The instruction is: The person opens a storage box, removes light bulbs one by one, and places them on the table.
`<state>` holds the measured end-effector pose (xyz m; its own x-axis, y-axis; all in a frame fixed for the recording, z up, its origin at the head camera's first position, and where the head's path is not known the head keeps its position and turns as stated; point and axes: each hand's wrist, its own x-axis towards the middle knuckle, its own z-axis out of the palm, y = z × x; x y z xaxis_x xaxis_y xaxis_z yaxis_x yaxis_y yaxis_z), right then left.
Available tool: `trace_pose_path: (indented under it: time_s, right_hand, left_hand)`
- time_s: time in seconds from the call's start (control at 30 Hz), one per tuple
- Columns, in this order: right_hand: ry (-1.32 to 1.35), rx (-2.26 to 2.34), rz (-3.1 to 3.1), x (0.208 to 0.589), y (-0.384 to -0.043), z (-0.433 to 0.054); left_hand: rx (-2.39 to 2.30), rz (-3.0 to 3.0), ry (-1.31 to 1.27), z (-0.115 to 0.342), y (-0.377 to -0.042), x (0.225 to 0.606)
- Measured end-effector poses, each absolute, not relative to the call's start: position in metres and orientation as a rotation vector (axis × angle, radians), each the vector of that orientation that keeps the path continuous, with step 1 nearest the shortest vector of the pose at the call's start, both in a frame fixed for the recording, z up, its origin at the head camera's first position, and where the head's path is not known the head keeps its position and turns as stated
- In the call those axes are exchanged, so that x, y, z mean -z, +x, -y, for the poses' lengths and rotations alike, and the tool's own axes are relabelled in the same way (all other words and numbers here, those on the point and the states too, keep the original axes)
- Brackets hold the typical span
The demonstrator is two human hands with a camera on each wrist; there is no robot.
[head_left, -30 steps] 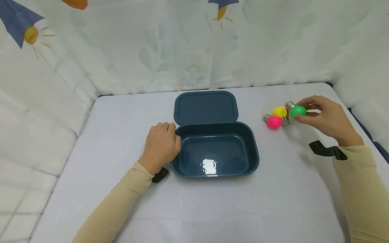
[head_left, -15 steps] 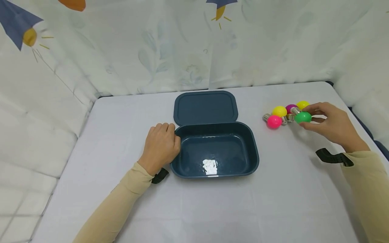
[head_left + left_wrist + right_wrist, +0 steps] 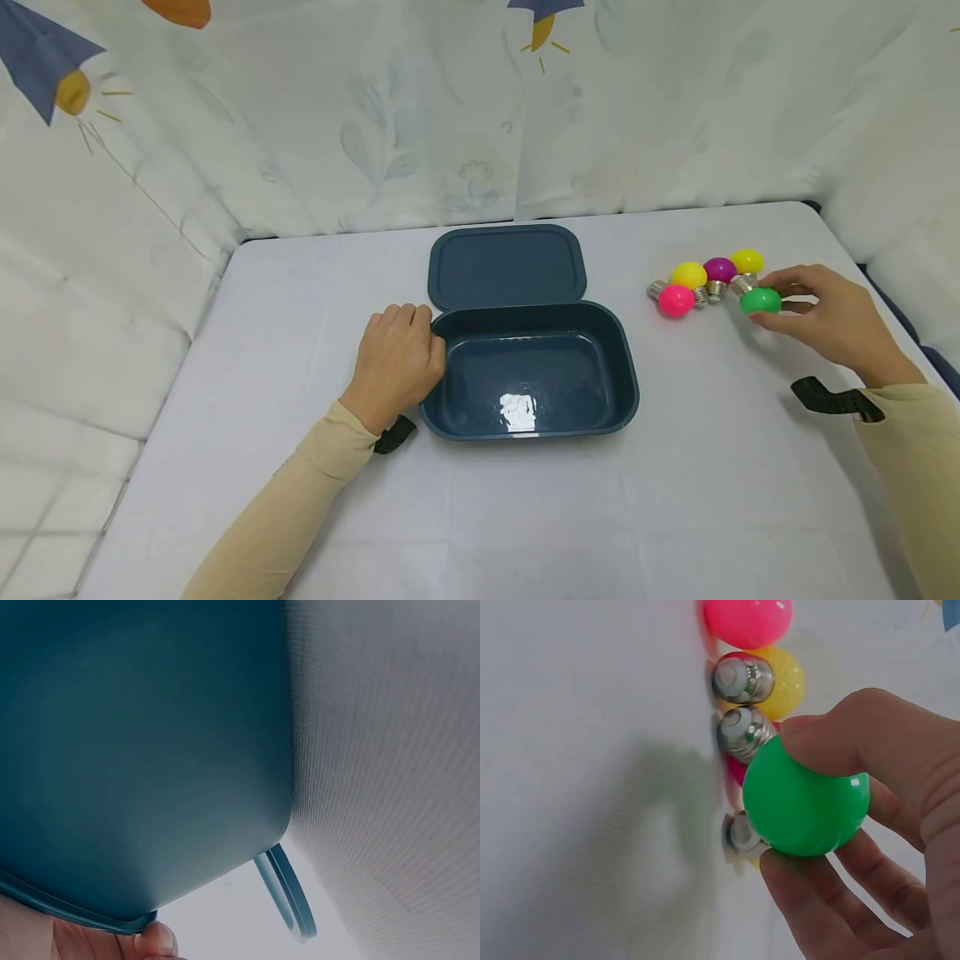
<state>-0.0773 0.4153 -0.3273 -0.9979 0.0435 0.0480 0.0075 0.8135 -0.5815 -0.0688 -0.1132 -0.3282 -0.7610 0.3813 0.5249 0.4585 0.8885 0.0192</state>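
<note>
My left hand (image 3: 397, 354) grips the left rim of an open dark blue rectangular box (image 3: 570, 375); in the left wrist view its fingertips (image 3: 157, 940) curl at the rim beside the box's outer wall. Off to the right, my right hand (image 3: 832, 321) pinches a green light bulb (image 3: 761, 301) between thumb and fingers. In the right wrist view the green bulb (image 3: 806, 799) looks held just off the tabletop. Near it lie a pink bulb (image 3: 676, 302), a yellow bulb (image 3: 688, 275), a purple bulb (image 3: 720, 269) and a second yellow bulb (image 3: 747, 261), with silver screw bases.
A flat dark blue lid (image 3: 507, 267) lies directly behind the box. White cloth covers the table (image 3: 525, 517). Patterned curtains (image 3: 450, 125) hang behind the table's back edge and along the sides.
The right hand has drawn the green bulb to the right and toward the person, away from the others, which now show more fully. The left hand and box stay put.
</note>
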Motion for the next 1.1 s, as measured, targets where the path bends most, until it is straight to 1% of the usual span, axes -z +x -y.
trace_pose_path:
  time_s: [0.37, 1.1]
  right_hand:
    - [-0.029, -0.903, 3.007, 0.333, -0.080, -0.423]
    - [-0.064, -0.851, 3.014, 0.338, -0.080, -0.418]
  left_hand:
    - [0.191, 2.542, -0.606, 0.113, -0.071, 0.327]
    - [0.192, 2.520, -0.619, 0.115, -0.069, 0.330]
